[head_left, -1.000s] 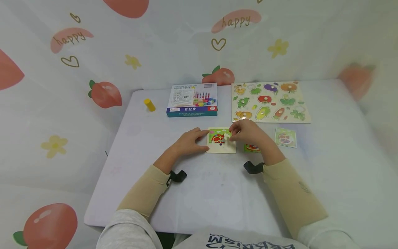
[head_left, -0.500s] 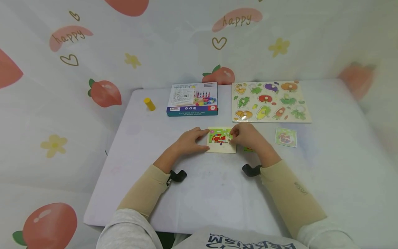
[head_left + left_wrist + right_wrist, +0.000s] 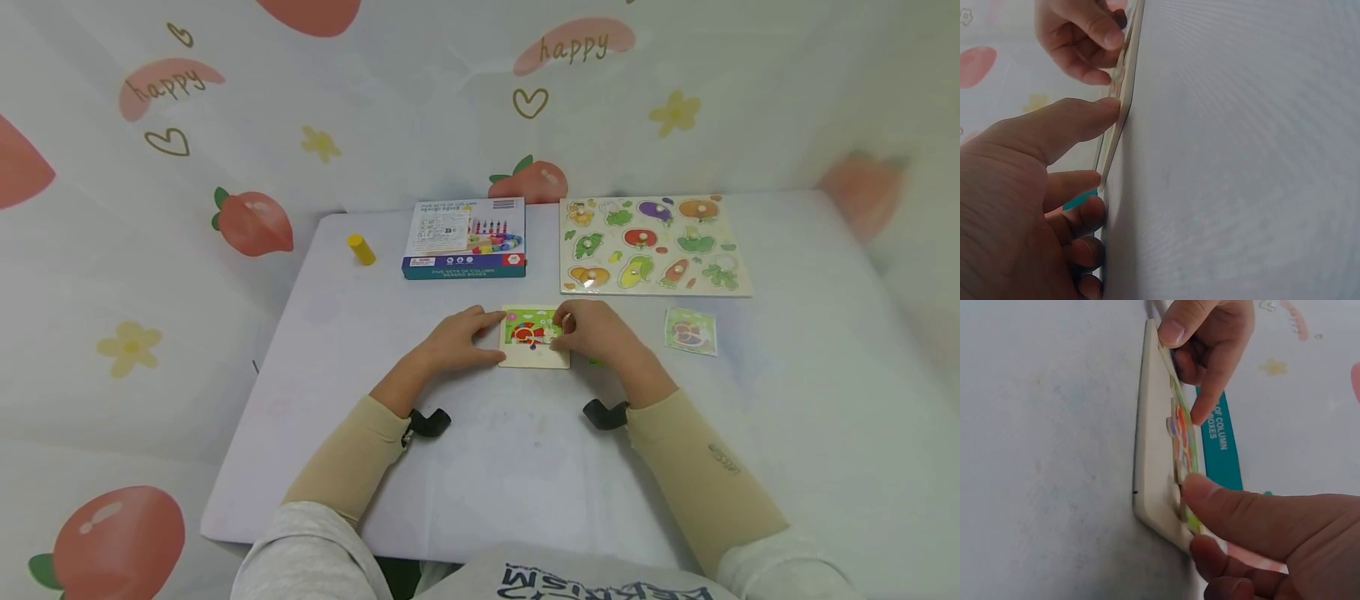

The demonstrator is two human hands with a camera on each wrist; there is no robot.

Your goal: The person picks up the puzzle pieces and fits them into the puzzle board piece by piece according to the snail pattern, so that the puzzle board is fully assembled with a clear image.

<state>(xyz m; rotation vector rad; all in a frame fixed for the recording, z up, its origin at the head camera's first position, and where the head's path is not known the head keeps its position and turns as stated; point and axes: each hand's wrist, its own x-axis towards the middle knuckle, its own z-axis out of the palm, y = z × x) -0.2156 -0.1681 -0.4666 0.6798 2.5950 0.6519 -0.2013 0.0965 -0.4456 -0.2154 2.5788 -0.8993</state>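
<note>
A small wooden jigsaw board [image 3: 534, 358] lies flat on the table; its upper half is filled with green and red picture pieces, its lower half bare wood. My left hand [image 3: 459, 340] rests at the board's left edge, straight forefinger at the far corner and thumb at the near one. At the right side, my right hand [image 3: 600, 330] pinches a puzzle piece [image 3: 1193, 523] between thumb and forefinger, right at the row of fitted pieces [image 3: 1182, 428]. The fingers mostly hide that piece. Under the right hand a sliver of another green piece [image 3: 596, 362] shows.
Farther back stand a bead-set box [image 3: 465, 240] and a vegetable peg puzzle [image 3: 655, 247]. A square picture card or packet [image 3: 691, 332] lies to the right, a yellow cylinder [image 3: 361, 250] at the back left. A printed cloth [image 3: 420, 100] hangs behind the white table [image 3: 495, 467].
My right hand has shifted slightly nearer and lowered its piece against the board's right side, covering more of the loose green piece. The left hand has kept its place.
</note>
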